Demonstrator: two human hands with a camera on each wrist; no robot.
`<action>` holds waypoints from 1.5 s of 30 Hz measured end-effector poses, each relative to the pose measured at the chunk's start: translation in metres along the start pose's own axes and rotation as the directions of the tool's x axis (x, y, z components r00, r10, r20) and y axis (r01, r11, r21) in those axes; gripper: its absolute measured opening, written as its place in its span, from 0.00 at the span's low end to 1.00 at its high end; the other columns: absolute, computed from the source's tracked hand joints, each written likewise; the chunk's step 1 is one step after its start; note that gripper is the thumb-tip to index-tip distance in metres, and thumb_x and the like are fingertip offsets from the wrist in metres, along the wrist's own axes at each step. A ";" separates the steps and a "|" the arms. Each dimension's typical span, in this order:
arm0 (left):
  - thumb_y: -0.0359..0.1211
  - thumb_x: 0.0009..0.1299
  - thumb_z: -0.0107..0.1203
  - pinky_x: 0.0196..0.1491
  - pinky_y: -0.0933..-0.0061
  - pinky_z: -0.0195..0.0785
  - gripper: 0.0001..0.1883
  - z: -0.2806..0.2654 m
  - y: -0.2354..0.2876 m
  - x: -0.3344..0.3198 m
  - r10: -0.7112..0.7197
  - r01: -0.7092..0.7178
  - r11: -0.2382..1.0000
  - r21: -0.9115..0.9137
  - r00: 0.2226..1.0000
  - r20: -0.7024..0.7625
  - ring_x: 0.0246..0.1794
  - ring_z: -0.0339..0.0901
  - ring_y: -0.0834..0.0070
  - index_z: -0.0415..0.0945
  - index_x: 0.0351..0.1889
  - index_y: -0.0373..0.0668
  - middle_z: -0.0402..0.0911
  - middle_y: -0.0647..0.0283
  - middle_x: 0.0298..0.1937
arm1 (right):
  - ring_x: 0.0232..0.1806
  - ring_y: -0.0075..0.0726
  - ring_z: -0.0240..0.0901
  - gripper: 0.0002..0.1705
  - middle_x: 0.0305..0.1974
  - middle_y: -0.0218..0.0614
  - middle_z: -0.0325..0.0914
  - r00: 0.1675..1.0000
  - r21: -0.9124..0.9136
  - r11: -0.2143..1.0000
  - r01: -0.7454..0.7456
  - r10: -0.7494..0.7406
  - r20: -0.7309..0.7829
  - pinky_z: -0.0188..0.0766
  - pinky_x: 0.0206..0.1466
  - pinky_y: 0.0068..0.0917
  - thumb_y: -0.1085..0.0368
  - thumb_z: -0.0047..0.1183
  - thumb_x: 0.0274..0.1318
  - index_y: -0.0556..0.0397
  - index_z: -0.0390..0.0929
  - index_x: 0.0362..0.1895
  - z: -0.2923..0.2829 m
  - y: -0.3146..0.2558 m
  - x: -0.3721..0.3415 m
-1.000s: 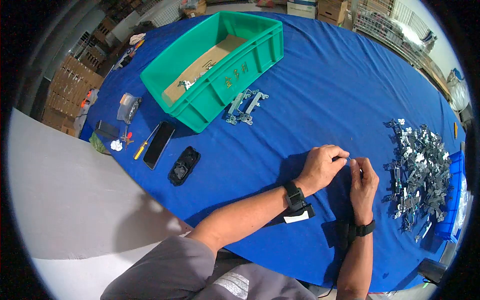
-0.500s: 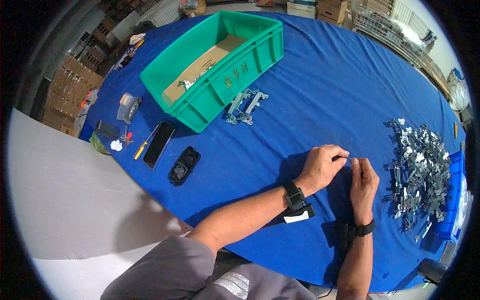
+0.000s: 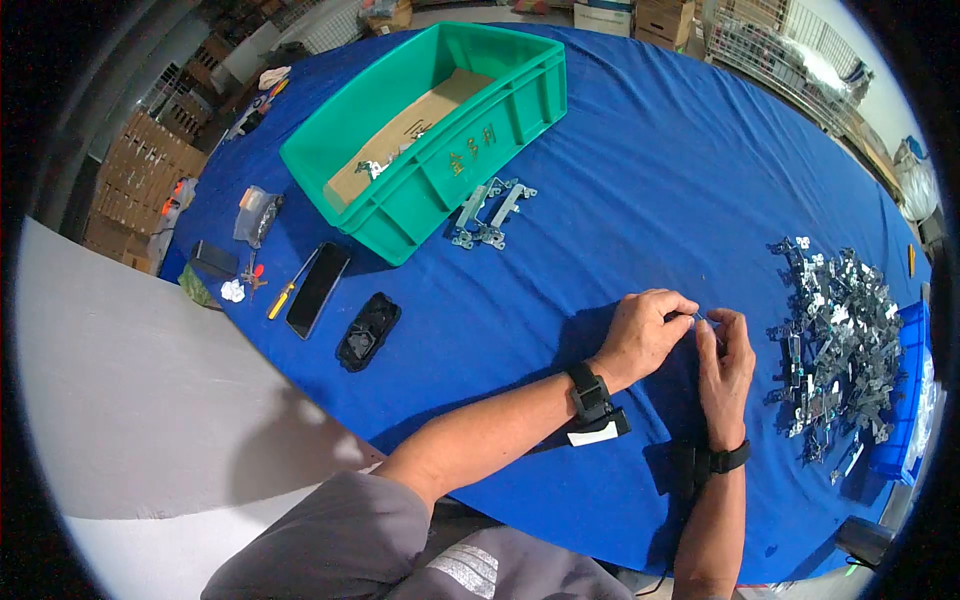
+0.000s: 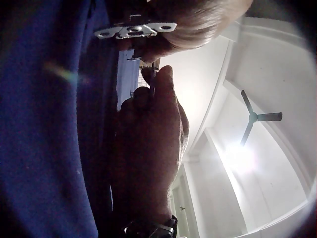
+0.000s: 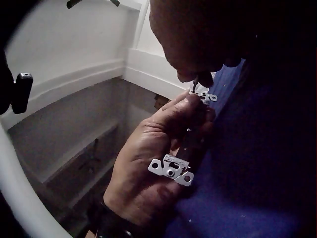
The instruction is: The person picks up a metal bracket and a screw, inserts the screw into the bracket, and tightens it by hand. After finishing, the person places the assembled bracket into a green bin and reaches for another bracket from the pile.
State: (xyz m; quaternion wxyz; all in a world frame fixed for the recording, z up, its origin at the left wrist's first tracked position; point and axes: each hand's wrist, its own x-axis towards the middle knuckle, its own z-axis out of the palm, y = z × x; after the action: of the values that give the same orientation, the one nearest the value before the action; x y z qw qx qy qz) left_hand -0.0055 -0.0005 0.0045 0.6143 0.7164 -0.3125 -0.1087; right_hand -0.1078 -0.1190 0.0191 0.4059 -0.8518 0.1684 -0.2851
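In the right wrist view, my right hand [image 3: 727,378] holds a silver metal bracket [image 5: 171,171] along its palm and fingers. One flat end plate with holes shows near the heel of the hand, another plate past the thumb. My left hand [image 3: 640,338] meets it from the left, fingertips close to the right thumb. Between its thumb and finger it pinches a thin metal pin [image 5: 195,83], held at the bracket's far end. The left wrist view shows both hands dark against the light, with the bracket's near plate bright above. Fingers hide the bracket's middle.
A big pile of metal brackets [image 3: 840,345] lies right, beside a blue bin [image 3: 905,400]. Several finished-looking brackets [image 3: 492,213] sit by a green crate [image 3: 500,130]. Left are a phone [image 3: 318,290], a screwdriver [image 3: 283,300], a black case [image 3: 368,332] and a bag [image 3: 258,217].
The right hand's thumb and index finger have shifted slightly, parting a little from the left fingertips. The left hand stays in place.
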 end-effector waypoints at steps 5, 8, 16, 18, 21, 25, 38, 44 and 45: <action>0.30 0.69 0.63 0.44 0.68 0.78 0.11 0.000 0.000 0.000 -0.001 0.001 1.000 -0.007 1.000 -0.006 0.42 0.87 0.67 0.86 0.45 0.35 0.89 0.51 0.42 | 0.23 0.30 0.66 0.07 0.25 0.41 0.74 1.000 0.015 1.000 -0.004 0.004 0.014 0.64 0.28 0.32 0.67 0.54 0.71 0.59 0.77 0.39 -0.003 0.004 0.001; 0.30 0.69 0.63 0.44 0.68 0.78 0.11 -0.001 0.003 0.000 -0.021 0.021 1.000 -0.004 1.000 0.005 0.42 0.87 0.67 0.86 0.45 0.35 0.89 0.51 0.42 | 0.24 0.29 0.66 0.06 0.26 0.40 0.75 0.997 -0.085 0.995 0.044 -0.037 0.075 0.64 0.28 0.31 0.69 0.56 0.69 0.59 0.75 0.43 -0.005 0.009 0.001; 0.30 0.68 0.63 0.45 0.68 0.78 0.11 0.000 0.000 0.000 0.001 -0.001 1.000 -0.011 1.000 -0.002 0.42 0.87 0.66 0.86 0.45 0.34 0.89 0.51 0.42 | 0.24 0.32 0.67 0.07 0.25 0.41 0.76 0.999 -0.003 0.999 0.047 -0.047 -0.001 0.64 0.28 0.33 0.67 0.54 0.71 0.58 0.77 0.39 0.000 0.004 0.001; 0.30 0.69 0.63 0.45 0.68 0.78 0.11 0.000 0.000 0.000 -0.004 0.004 1.000 -0.019 1.000 -0.002 0.43 0.87 0.66 0.86 0.45 0.34 0.89 0.51 0.43 | 0.23 0.32 0.67 0.06 0.25 0.41 0.76 0.998 -0.042 0.998 0.052 -0.051 0.024 0.64 0.27 0.33 0.67 0.55 0.70 0.58 0.76 0.41 -0.003 0.009 0.001; 0.30 0.69 0.63 0.46 0.67 0.78 0.11 0.000 0.001 0.000 -0.020 0.020 1.000 -0.021 1.000 0.004 0.43 0.87 0.66 0.86 0.45 0.34 0.88 0.50 0.44 | 0.23 0.33 0.66 0.06 0.25 0.41 0.76 0.998 -0.084 0.995 0.044 -0.040 0.051 0.63 0.27 0.33 0.68 0.56 0.69 0.58 0.75 0.41 -0.004 0.009 0.001; 0.31 0.69 0.63 0.46 0.67 0.78 0.11 0.000 -0.001 0.000 0.000 0.000 1.000 -0.014 1.000 -0.001 0.43 0.87 0.65 0.86 0.45 0.34 0.88 0.50 0.43 | 0.22 0.34 0.65 0.08 0.25 0.42 0.75 0.999 0.048 0.998 -0.044 0.044 -0.009 0.63 0.27 0.35 0.66 0.53 0.72 0.59 0.77 0.39 -0.001 -0.005 0.000; 0.31 0.69 0.63 0.46 0.67 0.78 0.11 0.000 0.001 0.000 0.004 -0.004 1.000 -0.013 1.000 -0.004 0.43 0.87 0.65 0.86 0.45 0.35 0.89 0.51 0.43 | 0.25 0.30 0.67 0.06 0.26 0.41 0.75 0.999 0.106 0.994 -0.038 0.040 -0.016 0.65 0.29 0.31 0.68 0.54 0.71 0.59 0.76 0.41 -0.001 -0.002 -0.001; 0.31 0.69 0.63 0.45 0.68 0.78 0.11 0.000 0.000 0.000 -0.021 0.021 1.000 -0.017 1.000 0.004 0.42 0.87 0.67 0.86 0.45 0.35 0.89 0.51 0.43 | 0.26 0.26 0.67 0.06 0.27 0.39 0.75 0.997 -0.063 0.998 0.024 -0.019 0.073 0.65 0.29 0.30 0.70 0.57 0.68 0.60 0.75 0.43 -0.006 0.011 0.001; 0.31 0.69 0.63 0.45 0.69 0.78 0.11 0.000 0.000 0.000 -0.016 0.017 1.000 -0.018 1.000 0.003 0.42 0.87 0.67 0.86 0.45 0.35 0.89 0.51 0.43 | 0.26 0.26 0.67 0.06 0.27 0.39 0.75 0.997 -0.080 0.996 0.032 -0.026 0.073 0.65 0.29 0.29 0.70 0.57 0.68 0.60 0.75 0.43 -0.006 0.013 0.001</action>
State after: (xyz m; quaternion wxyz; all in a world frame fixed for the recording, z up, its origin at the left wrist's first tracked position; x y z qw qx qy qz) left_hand -0.0052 -0.0005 0.0049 0.6195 0.7131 -0.3064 -0.1176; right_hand -0.1117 -0.1310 0.0122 0.3727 -0.8797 0.1525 -0.2529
